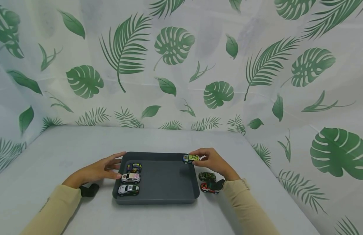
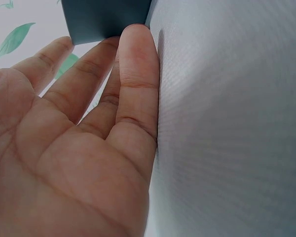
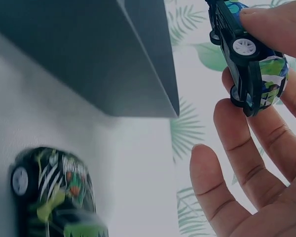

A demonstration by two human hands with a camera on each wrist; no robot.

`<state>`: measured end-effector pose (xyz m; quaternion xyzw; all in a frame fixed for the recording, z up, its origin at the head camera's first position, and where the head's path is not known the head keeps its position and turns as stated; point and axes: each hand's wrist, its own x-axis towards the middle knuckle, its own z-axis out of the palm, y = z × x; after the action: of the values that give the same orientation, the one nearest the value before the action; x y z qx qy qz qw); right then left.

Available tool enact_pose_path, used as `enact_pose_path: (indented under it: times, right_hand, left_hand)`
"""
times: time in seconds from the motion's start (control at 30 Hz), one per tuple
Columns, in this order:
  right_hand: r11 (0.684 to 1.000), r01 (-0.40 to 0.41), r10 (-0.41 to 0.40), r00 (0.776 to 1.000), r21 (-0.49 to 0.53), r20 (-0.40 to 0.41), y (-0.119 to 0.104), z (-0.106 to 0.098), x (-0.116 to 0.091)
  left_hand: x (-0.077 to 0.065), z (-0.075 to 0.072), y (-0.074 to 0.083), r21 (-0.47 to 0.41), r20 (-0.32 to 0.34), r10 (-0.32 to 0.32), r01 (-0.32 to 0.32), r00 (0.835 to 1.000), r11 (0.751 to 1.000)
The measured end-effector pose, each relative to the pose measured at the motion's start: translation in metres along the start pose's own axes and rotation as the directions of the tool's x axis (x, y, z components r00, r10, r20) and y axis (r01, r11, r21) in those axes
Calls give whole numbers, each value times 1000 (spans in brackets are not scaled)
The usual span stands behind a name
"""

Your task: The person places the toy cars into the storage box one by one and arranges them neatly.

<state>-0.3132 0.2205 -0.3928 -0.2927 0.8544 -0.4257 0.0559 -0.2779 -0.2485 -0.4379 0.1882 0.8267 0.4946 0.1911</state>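
Observation:
A dark grey tray (image 1: 166, 182) lies on the white table. My left hand (image 1: 106, 168) rests at its left wall, fingers stretched out against the side; the left wrist view shows the palm and extended fingers (image 2: 138, 74). My right hand (image 1: 212, 161) pinches a yellow, green and blue toy car (image 1: 189, 159) between thumb and fingers over the tray's far right corner. In the right wrist view this toy car (image 3: 251, 64) is raised above the rim, its underside and wheels showing. Inside the tray, three toy cars (image 1: 130, 178) stand in a column along the left side.
Right of the tray are a dark green patterned toy car (image 1: 206, 176) and a red and white toy car (image 1: 209, 188), the latter partly covered by the black wrist camera (image 1: 219, 184). A white curtain with green leaves (image 1: 175, 65) rises behind the table.

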Motion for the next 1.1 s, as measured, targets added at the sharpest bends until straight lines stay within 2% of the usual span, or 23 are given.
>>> enact_pose_path:
  times: [0.17, 0.53, 0.77, 1.1]
  right_hand:
    - [1000, 24, -24, 1000, 9, 13, -4, 5, 4]
    - [999, 6, -8, 999, 53, 40, -15, 12, 13]
    - [998, 40, -42, 998, 49, 43, -18, 20, 21]
    - [998, 32, -33, 999, 50, 28, -17, 34, 32]
  left_hand:
    - [0, 1, -1, 1, -1, 0, 0, 1000, 1000]
    - [2, 0, 0, 3, -7, -1, 1, 1000, 1000]
    - [1, 0, 1, 3, -9, -8, 8, 1000, 1000]
    - [0, -1, 1, 4, -6, -10, 10, 1000, 1000]
